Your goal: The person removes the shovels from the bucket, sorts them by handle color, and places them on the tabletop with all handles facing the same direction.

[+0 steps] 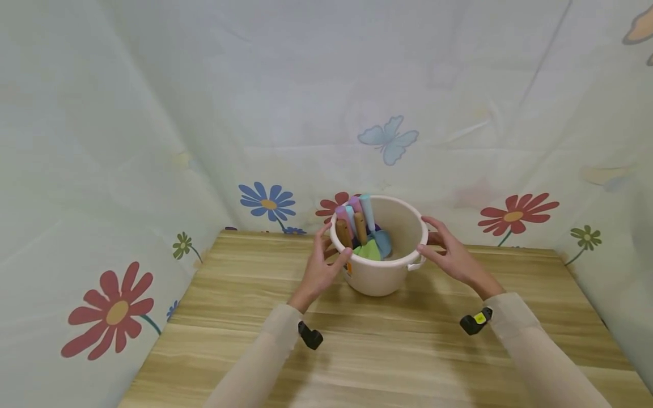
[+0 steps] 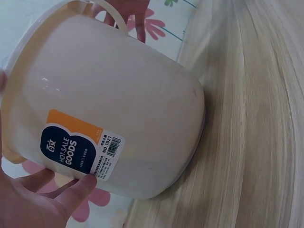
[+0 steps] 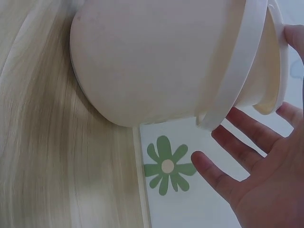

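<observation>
A cream plastic bucket stands upright on the wooden table. Several tools lean inside it against its left wall, among them a green-bladed one and a blue one; their handles are wooden, pink-purple and pale blue. My left hand holds the bucket's left side, thumb at the rim and fingers against the outer wall beside the label. On the opposite side my right hand holds the rim by the thumb, its other fingers spread below near the bucket's handle. The tools' lower ends are partly hidden.
The wood-grain table top runs around the bucket. A pale cloth backdrop with printed flowers and a butterfly rises behind the table and at both sides, close behind the bucket. Both wrists carry small black cameras.
</observation>
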A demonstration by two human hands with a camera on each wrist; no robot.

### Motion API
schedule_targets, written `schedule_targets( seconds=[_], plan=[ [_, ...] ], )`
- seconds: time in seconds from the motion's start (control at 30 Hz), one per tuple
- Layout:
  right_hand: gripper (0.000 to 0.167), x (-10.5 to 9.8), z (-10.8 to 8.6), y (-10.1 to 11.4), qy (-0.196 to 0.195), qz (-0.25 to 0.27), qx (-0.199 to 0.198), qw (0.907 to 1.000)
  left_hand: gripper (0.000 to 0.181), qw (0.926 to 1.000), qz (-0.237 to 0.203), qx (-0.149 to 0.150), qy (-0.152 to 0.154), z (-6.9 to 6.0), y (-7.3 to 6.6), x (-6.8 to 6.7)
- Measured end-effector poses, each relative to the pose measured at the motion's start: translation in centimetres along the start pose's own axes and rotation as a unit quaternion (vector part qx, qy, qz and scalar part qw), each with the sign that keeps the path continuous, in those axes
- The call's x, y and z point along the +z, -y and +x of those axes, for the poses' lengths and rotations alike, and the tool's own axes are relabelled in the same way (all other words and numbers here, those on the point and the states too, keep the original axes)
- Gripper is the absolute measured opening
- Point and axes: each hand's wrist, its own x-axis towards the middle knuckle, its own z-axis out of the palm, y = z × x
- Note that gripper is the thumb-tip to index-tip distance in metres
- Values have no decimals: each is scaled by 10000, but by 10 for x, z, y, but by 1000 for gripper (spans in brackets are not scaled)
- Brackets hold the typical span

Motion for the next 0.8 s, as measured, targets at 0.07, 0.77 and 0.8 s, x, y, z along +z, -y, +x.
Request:
schedule_targets(
  seconds=[0.07, 0.77, 0.8],
  plan=[
    [76, 2, 2, 0, 35, 35, -2, 10000, 77, 10000, 11, 15, -30, -1, 2, -3],
    [76, 39, 35, 16, 248, 190, -110, 9995, 74, 9997, -40, 7, -259, -13, 11, -50],
    [76, 41, 37, 18, 257, 210, -111, 9994, 74, 9997, -15, 16, -257, -14, 12, -53]
  ],
)
